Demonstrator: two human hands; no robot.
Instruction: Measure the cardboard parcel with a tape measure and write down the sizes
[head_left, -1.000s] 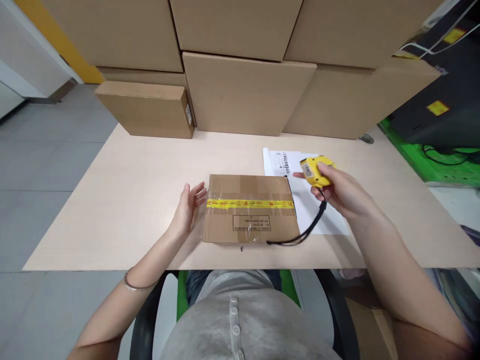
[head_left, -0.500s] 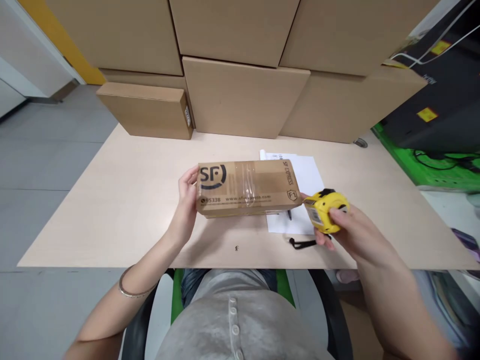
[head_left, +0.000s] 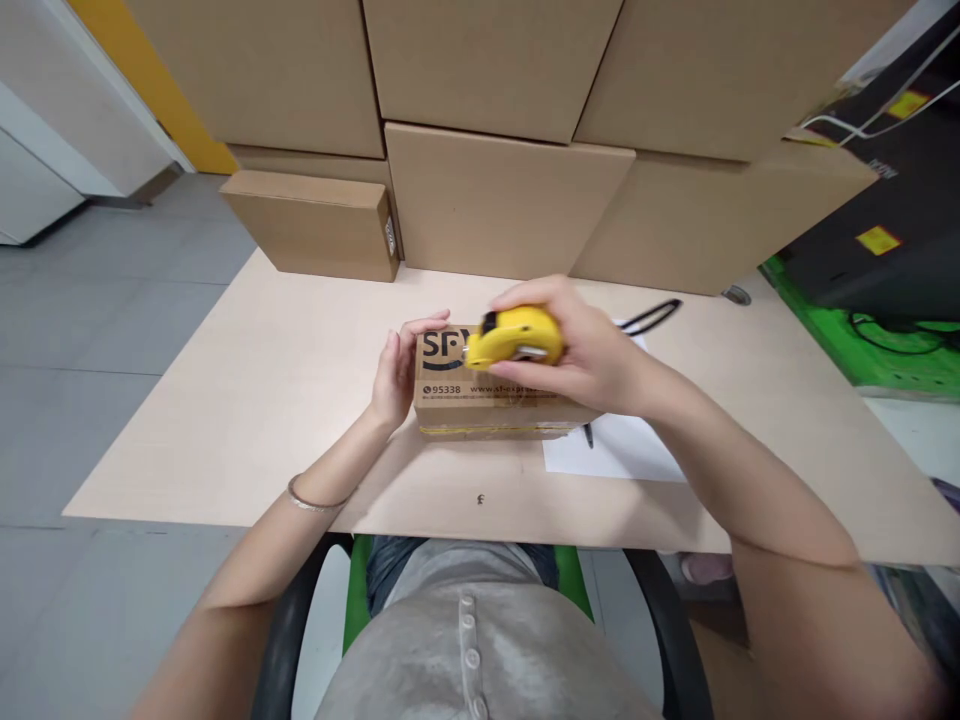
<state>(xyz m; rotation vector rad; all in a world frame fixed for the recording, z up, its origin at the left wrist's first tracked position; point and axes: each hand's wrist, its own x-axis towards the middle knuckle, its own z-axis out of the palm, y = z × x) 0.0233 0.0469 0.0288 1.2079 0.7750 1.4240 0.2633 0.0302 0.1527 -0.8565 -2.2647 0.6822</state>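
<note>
We read "SF" and "95338" on the carton (head_left: 480, 415) beneath our right grip (head_left: 592, 350), which clasps a yellow tape measure (head_left: 517, 335). Our left grip (head_left: 394, 378), unclenched, touches the carton's end; counter (head_left: 285, 400) extends leftward to its edge.

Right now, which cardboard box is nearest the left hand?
The box marked with big black SF letters, right beside the left hand. The other cardboard boxes are farther back, with plain brown fronts.
</note>
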